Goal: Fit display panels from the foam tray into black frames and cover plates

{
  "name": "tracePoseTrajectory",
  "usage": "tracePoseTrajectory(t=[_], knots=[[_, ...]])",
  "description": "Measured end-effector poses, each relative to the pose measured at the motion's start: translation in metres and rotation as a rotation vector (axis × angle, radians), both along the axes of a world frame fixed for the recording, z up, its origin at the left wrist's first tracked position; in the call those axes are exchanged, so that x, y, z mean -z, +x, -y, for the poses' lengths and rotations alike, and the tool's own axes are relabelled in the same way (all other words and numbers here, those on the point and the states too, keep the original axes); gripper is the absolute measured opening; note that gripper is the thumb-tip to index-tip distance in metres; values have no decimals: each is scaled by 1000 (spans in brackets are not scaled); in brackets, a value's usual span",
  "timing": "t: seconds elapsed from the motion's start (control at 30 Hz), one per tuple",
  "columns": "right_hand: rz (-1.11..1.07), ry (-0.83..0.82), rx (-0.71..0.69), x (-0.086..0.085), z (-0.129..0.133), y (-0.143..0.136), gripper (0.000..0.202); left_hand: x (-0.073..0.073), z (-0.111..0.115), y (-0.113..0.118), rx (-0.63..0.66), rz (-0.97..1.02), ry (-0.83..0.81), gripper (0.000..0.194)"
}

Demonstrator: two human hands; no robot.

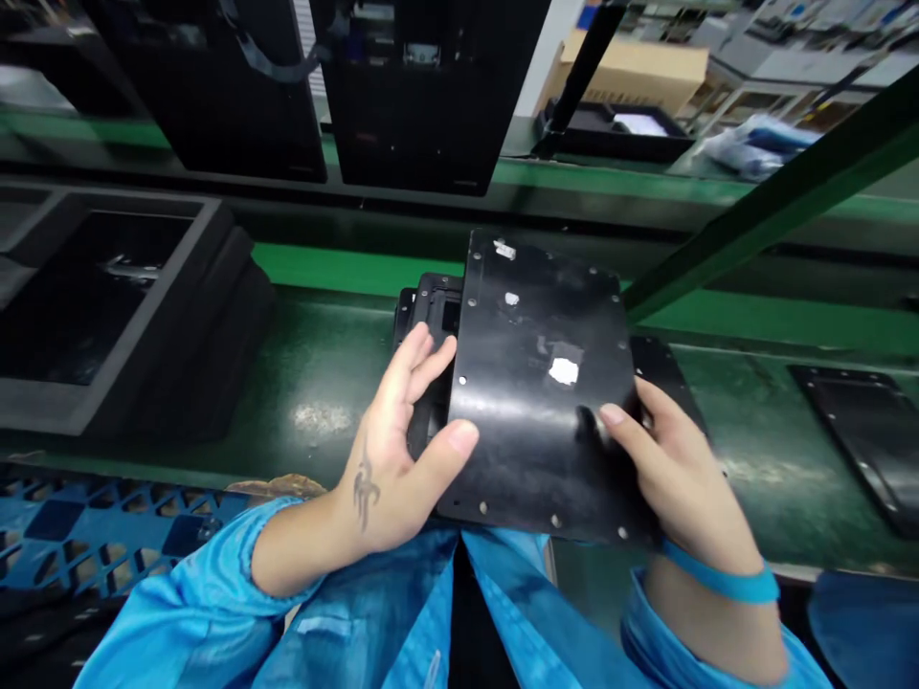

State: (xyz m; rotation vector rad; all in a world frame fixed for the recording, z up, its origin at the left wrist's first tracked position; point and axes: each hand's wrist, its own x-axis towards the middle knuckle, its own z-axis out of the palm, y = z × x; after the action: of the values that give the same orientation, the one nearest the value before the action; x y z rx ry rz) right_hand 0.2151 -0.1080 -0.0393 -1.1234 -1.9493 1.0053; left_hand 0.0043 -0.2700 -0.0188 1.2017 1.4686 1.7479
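At far left, a grey-rimmed black tray is set on the green worktop, and a blue lattice crate is partly seen below the near edge. Further right, the grip of the left hand is held open beside the left edge of the black panel, thumb laid over that edge; whether any weight is borne there cannot be told. The panel is placed between both hands, over other black frames, its long axis pointed away from the body; whether it is lifted or rested cannot be told. Its right edge is clasped by the right hand, thumb on top, fingertips hidden. Beyond, a slanting green post is seen, and a black plate is laid flat, well apart.
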Motion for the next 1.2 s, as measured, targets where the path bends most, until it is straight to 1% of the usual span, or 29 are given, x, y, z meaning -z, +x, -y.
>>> tracePoseTrajectory(t=[0.1,0.17,0.27,0.37,0.43,0.53,0.6,0.63,0.7,0.73,0.77,0.8,0.87,0.9,0.97,1.03,1.1,1.2], knots=[[137,39,-49,8,1,-12,67,4,9,-12,-82,-88,-12,80],[209,43,-90,7,5,-23,72,7,10,-21,-131,-143,-62,79],[283,50,-137,4,11,-37,73,15,6,-34,-181,-214,-139,75],[305,81,-159,3,14,-43,72,25,5,-44,-187,-249,-187,73],[299,94,-158,5,13,-43,76,29,6,-47,-173,-266,-205,72],[230,73,-160,11,6,-37,82,28,5,-47,-137,-382,-209,62],[141,45,-149,17,-3,-24,79,24,2,-43,-75,-517,-202,54],[96,24,-130,19,-7,-13,75,22,0,-41,-20,-581,-201,52],[31,-22,-57,23,-16,17,67,19,-6,-38,112,-676,-210,52],[16,-42,-5,26,-19,35,64,19,-10,-37,151,-708,-212,53],[10,-62,52,28,-23,55,62,21,-13,-37,156,-731,-210,53],[8,-77,116,30,-26,76,61,23,-17,-37,129,-746,-204,53],[-5,-115,246,35,-33,115,60,30,-23,-39,37,-755,-190,53],[-21,-141,309,37,-37,131,59,34,-25,-41,6,-755,-187,53],[-50,-164,419,42,-50,156,56,39,-28,-42,-1,-759,-193,52],[-35,-121,479,45,-70,170,50,39,-29,-43,11,-764,-200,51],[16,-74,504,47,-94,175,38,37,-29,-42,11,-760,-211,48],[88,-115,500,48,-133,176,27,33,-31,-40,7,-763,-237,48]])
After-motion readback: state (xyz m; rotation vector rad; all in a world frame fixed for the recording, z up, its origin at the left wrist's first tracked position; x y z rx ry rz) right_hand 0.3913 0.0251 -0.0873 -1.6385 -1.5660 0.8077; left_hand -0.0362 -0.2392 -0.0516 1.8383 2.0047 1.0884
